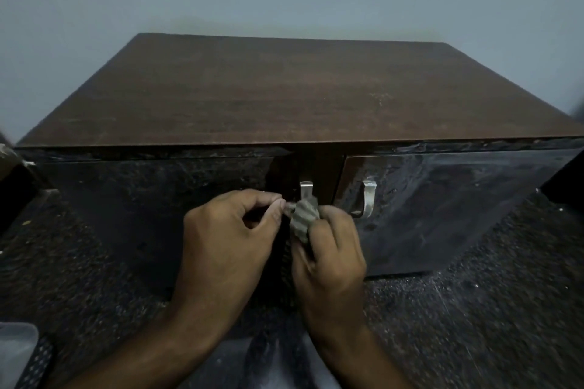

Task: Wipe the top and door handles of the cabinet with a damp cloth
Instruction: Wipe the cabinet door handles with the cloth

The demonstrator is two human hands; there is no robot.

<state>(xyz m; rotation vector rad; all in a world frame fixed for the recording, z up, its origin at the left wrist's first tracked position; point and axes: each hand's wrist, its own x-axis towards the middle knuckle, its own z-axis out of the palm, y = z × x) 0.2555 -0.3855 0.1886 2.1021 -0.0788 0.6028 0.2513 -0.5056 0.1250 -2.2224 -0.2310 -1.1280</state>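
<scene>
Both hands' fingers (278, 210) pinching bunched cloth (304, 218), pressed against left door handle (306, 191)

Bunched grey cloth (304, 218) against handle (306, 191)

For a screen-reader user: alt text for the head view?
Both hands, left hand and right hand, hold a bunched grey cloth at the left door handle of a dark cabinet; the right door handle is untouched.

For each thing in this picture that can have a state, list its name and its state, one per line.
Cloth: bunched, held by both hands at the left handle.
Left handle: lower part covered by the cloth.
Right handle: bare, untouched.
Left hand: pinching the cloth.
Right hand: gripping the cloth.
</scene>
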